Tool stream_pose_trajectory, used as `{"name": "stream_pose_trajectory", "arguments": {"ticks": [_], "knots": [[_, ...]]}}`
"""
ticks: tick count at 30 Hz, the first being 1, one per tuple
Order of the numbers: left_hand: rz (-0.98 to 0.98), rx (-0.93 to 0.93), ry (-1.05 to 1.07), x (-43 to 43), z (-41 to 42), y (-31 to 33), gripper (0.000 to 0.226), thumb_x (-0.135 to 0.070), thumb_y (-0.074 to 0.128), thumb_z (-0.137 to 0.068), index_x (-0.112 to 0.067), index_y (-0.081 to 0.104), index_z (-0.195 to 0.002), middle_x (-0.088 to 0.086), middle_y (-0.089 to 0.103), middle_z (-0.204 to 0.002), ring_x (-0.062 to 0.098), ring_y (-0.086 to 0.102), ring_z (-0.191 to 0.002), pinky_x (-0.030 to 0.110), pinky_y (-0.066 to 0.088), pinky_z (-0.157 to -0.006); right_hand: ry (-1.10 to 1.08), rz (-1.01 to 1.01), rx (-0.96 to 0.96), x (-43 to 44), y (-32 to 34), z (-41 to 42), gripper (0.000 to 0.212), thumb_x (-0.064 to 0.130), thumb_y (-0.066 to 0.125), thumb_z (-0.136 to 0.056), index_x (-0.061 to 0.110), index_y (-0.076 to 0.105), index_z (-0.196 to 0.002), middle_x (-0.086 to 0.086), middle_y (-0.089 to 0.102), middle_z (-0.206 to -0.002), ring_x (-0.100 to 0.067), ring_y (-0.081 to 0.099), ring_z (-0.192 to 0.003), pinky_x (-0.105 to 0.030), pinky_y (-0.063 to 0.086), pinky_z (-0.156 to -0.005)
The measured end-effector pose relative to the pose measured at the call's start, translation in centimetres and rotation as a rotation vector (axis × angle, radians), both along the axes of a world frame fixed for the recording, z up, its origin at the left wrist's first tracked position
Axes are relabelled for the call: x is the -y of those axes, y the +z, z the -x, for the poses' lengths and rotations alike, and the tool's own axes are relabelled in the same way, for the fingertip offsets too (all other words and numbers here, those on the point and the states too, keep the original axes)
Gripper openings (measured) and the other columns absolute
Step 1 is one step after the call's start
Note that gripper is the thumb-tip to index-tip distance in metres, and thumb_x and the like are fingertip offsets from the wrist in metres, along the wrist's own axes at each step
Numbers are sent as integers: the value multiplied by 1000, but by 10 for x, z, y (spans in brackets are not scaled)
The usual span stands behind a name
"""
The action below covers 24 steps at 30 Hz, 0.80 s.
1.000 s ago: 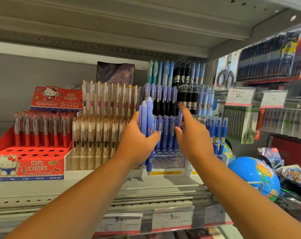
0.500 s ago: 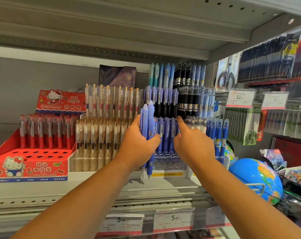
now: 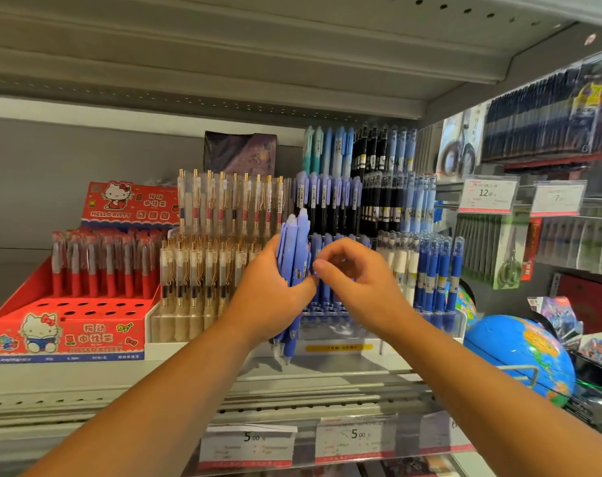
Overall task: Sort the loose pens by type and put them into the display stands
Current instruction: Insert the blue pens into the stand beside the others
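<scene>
left hand (image 3: 272, 290) gripped a bundle of periwinkle click pens (image 3: 298, 256), held upright, tips down, fingers and thumb wrapped round the barrels. the bundle's caps stuck out above the hand and its tips hung out below, over the shelf (image 3: 189, 380).

right hand (image 3: 358, 284) sat just beside the bundle, fingers curled in, thumb tip against the bundle's right edge. couldn't tell if it actually pinched a pen or held nothing.

the clear tiered display stand (image 3: 441, 321) was right behind both hands. matching periwinkle pens (image 3: 327, 201) stood in its rows behind and above the hands, and black pens (image 3: 379, 187) above the right hand. dark blue capped pens (image 3: 437, 270) were just right of the right hand, in the same stand's front row.

gold-clip translucent pens (image 3: 224, 215) stood just left of the left hand in their own stand. further left was the red hello kitty box (image 3: 69, 325) with red pens (image 3: 100, 266) in its back rows and open holes in front.

a globe (image 3: 520, 352) sat low to the right of the right forearm. price tags (image 3: 354, 438) reading 5.00 ran on the shelf edge under both forearms.
</scene>
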<state>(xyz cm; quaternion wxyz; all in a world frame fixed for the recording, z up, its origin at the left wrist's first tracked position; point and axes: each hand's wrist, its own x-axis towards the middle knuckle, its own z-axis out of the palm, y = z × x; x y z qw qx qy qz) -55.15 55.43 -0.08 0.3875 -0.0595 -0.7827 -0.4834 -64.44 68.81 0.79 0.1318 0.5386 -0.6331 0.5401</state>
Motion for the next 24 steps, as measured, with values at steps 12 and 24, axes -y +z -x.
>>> {"name": "stream_pose_trajectory", "arguments": {"ticks": [12, 24], "knots": [[-47, -45, 21, 3, -1, -1, 67, -7, 64, -93, -43, 37, -143, -17, 66, -107, 3, 65, -87, 15, 56, -71, 232, 152, 433, 8, 0, -3, 11, 10, 53, -100, 1, 59, -99, -5, 70, -82, -19, 66, -70, -27, 53, -58], [-105, -78, 148, 1, -6, 1, 59, 0, 59, -93, -23, 42, -144, 7, 60, -81, 27, 57, -64, 41, 54, -58, -26, 431, 279, 6, -1, 8, 16, 15, 48, -103, 30, 49, -106, -14, 65, -99, -20, 71, -86, -35, 61, -67]]}}
